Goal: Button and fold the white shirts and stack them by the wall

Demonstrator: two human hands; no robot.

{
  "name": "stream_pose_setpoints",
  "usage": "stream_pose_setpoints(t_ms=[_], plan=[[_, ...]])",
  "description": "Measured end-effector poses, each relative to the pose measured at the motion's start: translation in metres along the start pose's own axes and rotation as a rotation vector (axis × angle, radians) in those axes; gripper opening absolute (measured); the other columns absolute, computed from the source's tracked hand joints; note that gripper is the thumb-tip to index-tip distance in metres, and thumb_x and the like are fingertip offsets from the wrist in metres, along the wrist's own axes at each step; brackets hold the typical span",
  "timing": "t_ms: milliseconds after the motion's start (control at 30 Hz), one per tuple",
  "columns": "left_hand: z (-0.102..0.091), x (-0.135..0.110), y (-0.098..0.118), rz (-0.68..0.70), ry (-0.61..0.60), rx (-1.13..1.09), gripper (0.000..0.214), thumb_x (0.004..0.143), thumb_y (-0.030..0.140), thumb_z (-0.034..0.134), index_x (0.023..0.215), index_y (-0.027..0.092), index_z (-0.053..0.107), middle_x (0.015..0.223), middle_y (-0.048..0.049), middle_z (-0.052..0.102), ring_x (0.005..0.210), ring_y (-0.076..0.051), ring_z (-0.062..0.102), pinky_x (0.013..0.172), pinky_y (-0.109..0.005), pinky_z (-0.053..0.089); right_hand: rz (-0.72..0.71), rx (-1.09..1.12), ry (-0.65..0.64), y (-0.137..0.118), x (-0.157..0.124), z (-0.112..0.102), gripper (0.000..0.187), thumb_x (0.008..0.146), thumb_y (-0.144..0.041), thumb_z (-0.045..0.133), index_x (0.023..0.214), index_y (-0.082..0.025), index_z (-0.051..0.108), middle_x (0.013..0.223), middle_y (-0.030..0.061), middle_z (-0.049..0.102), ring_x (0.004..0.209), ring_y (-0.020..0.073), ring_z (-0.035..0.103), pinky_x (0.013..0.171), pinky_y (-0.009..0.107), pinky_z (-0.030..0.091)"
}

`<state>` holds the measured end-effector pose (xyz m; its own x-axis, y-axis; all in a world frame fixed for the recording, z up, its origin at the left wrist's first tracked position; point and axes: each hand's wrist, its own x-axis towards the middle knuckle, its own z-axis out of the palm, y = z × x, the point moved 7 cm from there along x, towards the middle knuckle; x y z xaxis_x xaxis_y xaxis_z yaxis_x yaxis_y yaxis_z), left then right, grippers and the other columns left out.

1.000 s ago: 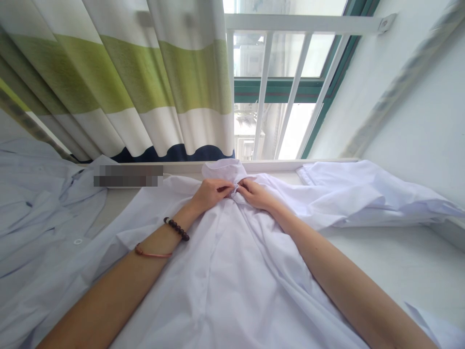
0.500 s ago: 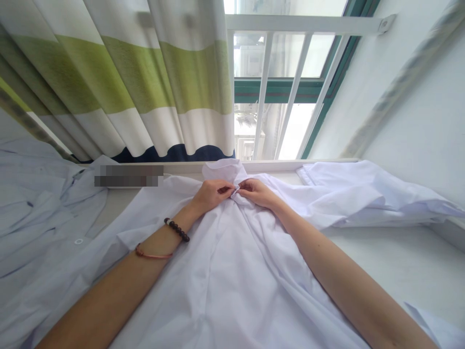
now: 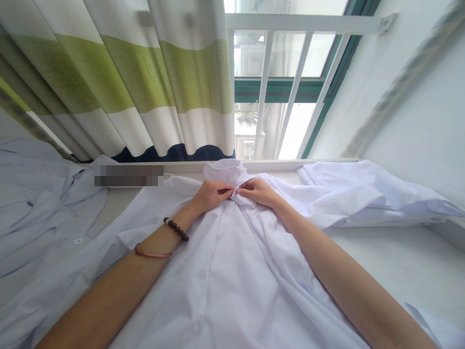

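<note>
A white shirt (image 3: 232,271) lies spread out in front of me, its collar (image 3: 225,168) at the far end and its sleeves out to both sides. Just below the collar, my left hand (image 3: 214,195) pinches the front edge of the fabric. Close against it, my right hand (image 3: 258,192) pinches the same gathered spot from the other side. Both sets of fingertips nearly meet. Whatever small part sits between them, perhaps a button, is too small to make out. Folds run from the pinched spot down the shirt front.
More white garments are heaped at the left (image 3: 39,194), and a folded white garment (image 3: 341,182) lies at the right by the wall. A striped curtain (image 3: 127,77) hangs behind, beside a white railing (image 3: 305,23) and window. A pale surface (image 3: 392,257) lies underneath.
Both hands stay at the same spot below the collar, with only slight finger shifts. The collar has moved a little; the rest looks the same.
</note>
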<state>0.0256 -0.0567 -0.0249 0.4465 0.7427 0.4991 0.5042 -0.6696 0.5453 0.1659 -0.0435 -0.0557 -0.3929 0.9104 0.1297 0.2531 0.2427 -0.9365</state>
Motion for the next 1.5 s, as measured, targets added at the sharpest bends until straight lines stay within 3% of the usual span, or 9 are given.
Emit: stream_pose_setpoints(t_ms=[267, 600, 767, 967, 1133, 1333, 1500], plan=[[0.000, -0.003, -0.008, -0.132, -0.032, -0.077, 0.030, 0.076, 0.036, 0.066, 0.090, 0.011, 0.076, 0.082, -0.0065, 0.076, 0.069, -0.017, 0.069, 0.063, -0.022, 0.053, -0.004, -0.058, 0.034, -0.003, 0.000, -0.001, 0.025, 0.073, -0.035, 0.068, 0.079, -0.011, 0.071, 0.077, 0.0069, 0.071, 0.069, 0.0157, 0.061, 0.063, 0.026, 0.044], [0.002, 0.001, -0.009, -0.198, 0.064, 0.009, 0.020, 0.075, 0.029, 0.061, 0.080, 0.015, 0.075, 0.075, -0.0008, 0.075, 0.066, -0.015, 0.068, 0.063, -0.019, 0.051, -0.036, -0.010, 0.026, -0.003, -0.001, 0.001, 0.020, 0.072, -0.029, 0.067, 0.082, -0.012, 0.071, 0.084, 0.0077, 0.073, 0.077, 0.0178, 0.064, 0.072, 0.028, 0.047], [0.005, 0.000, -0.020, -0.260, 0.015, -0.088, 0.024, 0.077, 0.033, 0.058, 0.081, 0.014, 0.073, 0.070, -0.0015, 0.073, 0.064, -0.016, 0.069, 0.059, -0.019, 0.052, -0.077, -0.084, 0.054, -0.004, 0.001, 0.002, 0.018, 0.075, -0.027, 0.065, 0.084, -0.013, 0.071, 0.085, 0.0081, 0.073, 0.078, 0.0182, 0.065, 0.073, 0.029, 0.048], [0.005, -0.001, -0.024, -0.309, -0.052, -0.206, 0.028, 0.077, 0.038, 0.060, 0.086, 0.014, 0.072, 0.071, -0.0019, 0.073, 0.064, -0.016, 0.069, 0.061, -0.021, 0.053, -0.191, -0.272, 0.133, -0.013, 0.001, 0.002, 0.015, 0.079, -0.028, 0.061, 0.079, -0.015, 0.069, 0.078, 0.0051, 0.069, 0.066, 0.0134, 0.059, 0.064, 0.025, 0.046], [0.004, -0.002, -0.026, -0.362, -0.039, -0.241, 0.028, 0.075, 0.038, 0.062, 0.085, 0.014, 0.072, 0.073, -0.0032, 0.074, 0.064, -0.017, 0.069, 0.061, -0.022, 0.053, -0.235, -0.410, 0.157, -0.019, -0.001, 0.007, 0.006, 0.078, -0.019, 0.061, 0.078, -0.017, 0.066, 0.077, 0.0026, 0.068, 0.063, 0.0117, 0.057, 0.064, 0.024, 0.045], [0.004, -0.002, -0.029, -0.407, -0.033, -0.279, 0.027, 0.074, 0.037, 0.064, 0.085, 0.013, 0.071, 0.074, -0.0034, 0.074, 0.064, -0.017, 0.069, 0.061, -0.023, 0.054, -0.371, -0.654, 0.194, -0.029, -0.006, 0.014, 0.011, 0.086, -0.018, 0.054, 0.085, -0.016, 0.064, 0.083, 0.0059, 0.067, 0.075, 0.0152, 0.060, 0.072, 0.026, 0.043], [0.004, -0.001, -0.029, -0.384, -0.042, -0.268, 0.026, 0.074, 0.038, 0.064, 0.082, 0.015, 0.072, 0.072, -0.0027, 0.073, 0.063, -0.016, 0.069, 0.061, -0.023, 0.054, -0.353, -0.843, 0.125, -0.032, -0.009, 0.020, 0.017, 0.092, -0.020, 0.045, 0.091, -0.017, 0.061, 0.089, 0.0076, 0.067, 0.085, 0.0183, 0.060, 0.076, 0.028, 0.040]])
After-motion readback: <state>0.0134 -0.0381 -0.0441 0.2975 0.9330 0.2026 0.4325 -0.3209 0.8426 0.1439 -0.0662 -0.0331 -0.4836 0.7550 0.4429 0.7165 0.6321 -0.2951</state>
